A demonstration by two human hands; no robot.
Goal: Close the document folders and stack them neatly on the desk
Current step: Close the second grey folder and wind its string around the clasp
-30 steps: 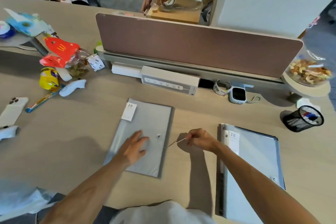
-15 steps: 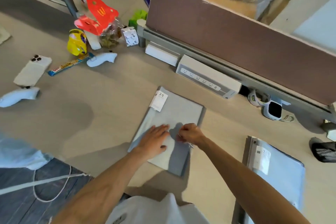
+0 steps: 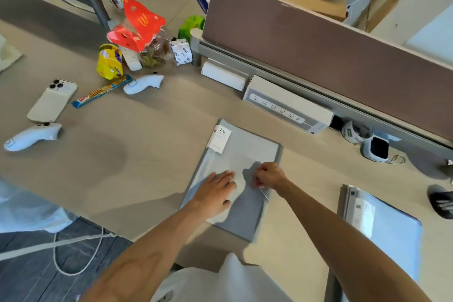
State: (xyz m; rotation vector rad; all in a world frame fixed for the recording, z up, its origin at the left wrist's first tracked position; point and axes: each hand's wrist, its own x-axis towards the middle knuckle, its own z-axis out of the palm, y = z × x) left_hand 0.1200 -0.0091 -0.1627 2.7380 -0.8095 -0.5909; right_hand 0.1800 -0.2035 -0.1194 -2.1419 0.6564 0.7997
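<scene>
The grey document folder lies closed at the centre of the frame, its long axis running from lower left to upper right, directly beneath both hands. The left hand rests flat and open on its cover, gripping nothing. The right hand is pinched shut on a thin closure cord over the folder's right half. The blue document folder waits at lower right, nearer the right hand.
</scene>
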